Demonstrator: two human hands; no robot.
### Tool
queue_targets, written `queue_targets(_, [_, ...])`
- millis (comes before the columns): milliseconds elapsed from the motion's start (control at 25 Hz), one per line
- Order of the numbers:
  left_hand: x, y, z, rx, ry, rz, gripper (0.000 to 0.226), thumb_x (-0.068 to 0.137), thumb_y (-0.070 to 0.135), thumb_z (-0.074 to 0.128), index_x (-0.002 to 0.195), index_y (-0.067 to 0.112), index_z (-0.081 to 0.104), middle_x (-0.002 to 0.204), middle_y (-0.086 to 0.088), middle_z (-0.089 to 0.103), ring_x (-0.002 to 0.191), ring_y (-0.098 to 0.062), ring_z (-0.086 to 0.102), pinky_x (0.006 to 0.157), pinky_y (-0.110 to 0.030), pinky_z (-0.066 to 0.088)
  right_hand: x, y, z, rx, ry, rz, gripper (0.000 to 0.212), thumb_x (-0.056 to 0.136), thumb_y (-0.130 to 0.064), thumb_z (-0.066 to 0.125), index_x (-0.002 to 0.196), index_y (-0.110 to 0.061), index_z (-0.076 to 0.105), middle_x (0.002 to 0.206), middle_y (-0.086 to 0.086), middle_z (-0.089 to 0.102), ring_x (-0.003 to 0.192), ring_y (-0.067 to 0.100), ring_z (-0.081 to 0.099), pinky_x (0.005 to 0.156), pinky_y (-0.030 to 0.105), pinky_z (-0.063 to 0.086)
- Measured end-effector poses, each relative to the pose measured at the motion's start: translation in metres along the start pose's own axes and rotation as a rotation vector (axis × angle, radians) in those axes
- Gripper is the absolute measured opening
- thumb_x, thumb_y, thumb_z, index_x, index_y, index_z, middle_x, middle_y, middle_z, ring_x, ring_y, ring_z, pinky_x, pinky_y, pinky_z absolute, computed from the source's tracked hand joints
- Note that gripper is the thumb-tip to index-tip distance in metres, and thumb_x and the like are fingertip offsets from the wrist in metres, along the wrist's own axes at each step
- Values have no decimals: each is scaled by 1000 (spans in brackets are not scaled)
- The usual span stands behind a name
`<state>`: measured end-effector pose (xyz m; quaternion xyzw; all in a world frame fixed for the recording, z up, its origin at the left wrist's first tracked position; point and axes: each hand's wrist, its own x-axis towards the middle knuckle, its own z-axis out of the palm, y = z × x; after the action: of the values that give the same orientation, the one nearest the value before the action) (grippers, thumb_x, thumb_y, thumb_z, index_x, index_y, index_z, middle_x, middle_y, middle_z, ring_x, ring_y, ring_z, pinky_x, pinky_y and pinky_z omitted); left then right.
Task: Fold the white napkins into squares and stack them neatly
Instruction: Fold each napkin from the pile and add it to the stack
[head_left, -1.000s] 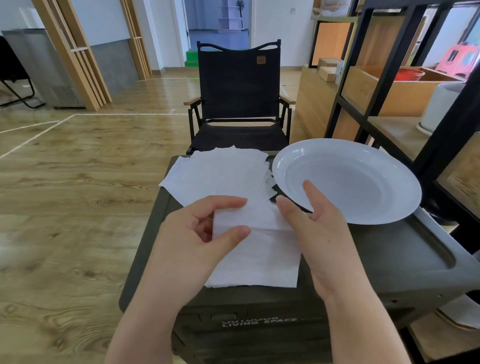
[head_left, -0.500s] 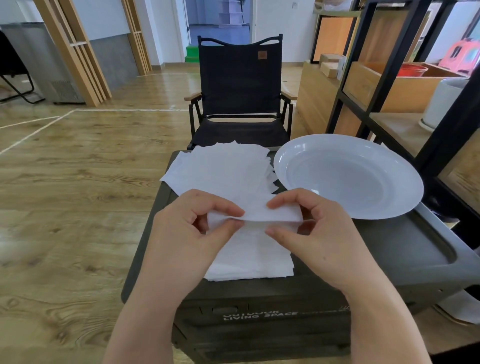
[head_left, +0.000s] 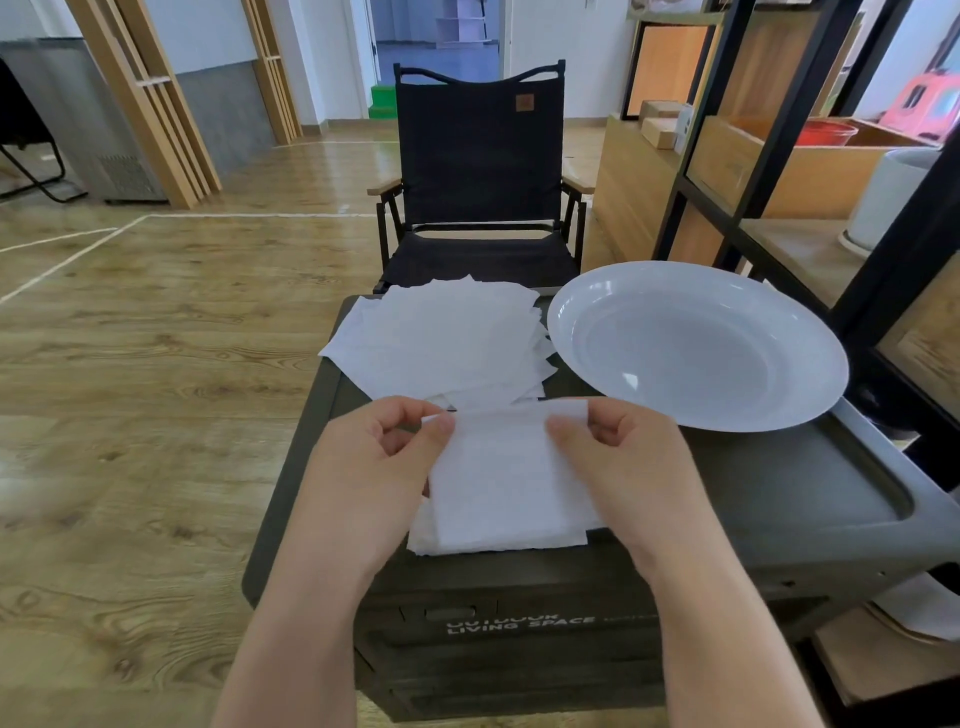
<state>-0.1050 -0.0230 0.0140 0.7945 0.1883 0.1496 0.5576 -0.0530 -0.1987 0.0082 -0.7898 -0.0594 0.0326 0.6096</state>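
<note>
Dark box (head_left: 753, 499) carries everything: plate (head_left: 696, 345) far right, loose napkin pile (head_left: 441, 338) far left, napkin (head_left: 509, 483) near edge. Since a second ago its far edge has come up and both hands shifted to the top corners, so a fold toward the body looks underway. Left hand (head_left: 374, 457) and right hand (head_left: 623, 457) each pinch a corner, fingers curled tight.

Wood-plank floor (head_left: 130, 415) with white lines, black folding chair (head_left: 480, 171) behind a dark box (head_left: 727, 499), black-framed shelf (head_left: 779, 130) right, slatted partitions (head_left: 156, 104) left, open doorway (head_left: 436, 47) beyond.
</note>
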Motion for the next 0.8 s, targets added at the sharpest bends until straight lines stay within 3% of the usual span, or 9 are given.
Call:
queue_targets(120, [5, -10, 9, 165, 77, -65, 9, 89, 36, 61, 85, 33, 69, 72, 7, 70, 74, -8, 64, 58, -23, 39, 4, 10, 4, -246, 56, 55, 5, 86, -33, 63, 90, -33, 66, 70, -10, 64, 70, 4, 60, 55, 16, 36])
queue_targets(240, [8, -15, 16, 247, 152, -63, 9, 89, 36, 62, 89, 30, 69, 66, 9, 63, 68, -5, 58, 54, -19, 33, 5, 14, 7, -388, 88, 45, 9, 86, -36, 63, 83, -28, 64, 59, -10, 53, 58, 4, 51, 50, 15, 32])
queue_targets(400, [9, -18, 20, 369, 226, -38, 9, 88, 38, 64, 90, 30, 66, 66, 12, 60, 64, -2, 54, 52, -16, 31, 5, 13, 13, -497, 111, 38, 9, 87, -37, 62, 90, -31, 56, 69, -14, 52, 63, 1, 49, 51, 9, 27])
queue_targets(560, [7, -21, 21, 477, 258, -14, 19, 82, 39, 69, 95, 31, 58, 67, 13, 55, 64, 1, 50, 53, -15, 30, 6, 14, 15, -545, 135, 62, 25, 82, -39, 67, 99, -34, 49, 73, -15, 51, 64, 1, 49, 50, 9, 27])
queue_targets(720, [25, -10, 18, 552, 211, 169, 17, 83, 33, 69, 95, 28, 59, 78, 12, 57, 70, -4, 53, 57, -20, 35, 6, 11, 12, -505, 135, 50, 28, 80, -39, 70, 100, -35, 50, 70, -13, 52, 62, 1, 51, 51, 10, 30])
queue_targets(800, [52, 3, 20, 637, 166, 342, 18, 86, 24, 66, 103, 24, 60, 94, 7, 61, 85, -11, 54, 68, -23, 37, 8, 11, 7, -444, 138, 32, 24, 80, -39, 69, 98, -35, 53, 66, -10, 52, 61, 2, 52, 52, 11, 32])
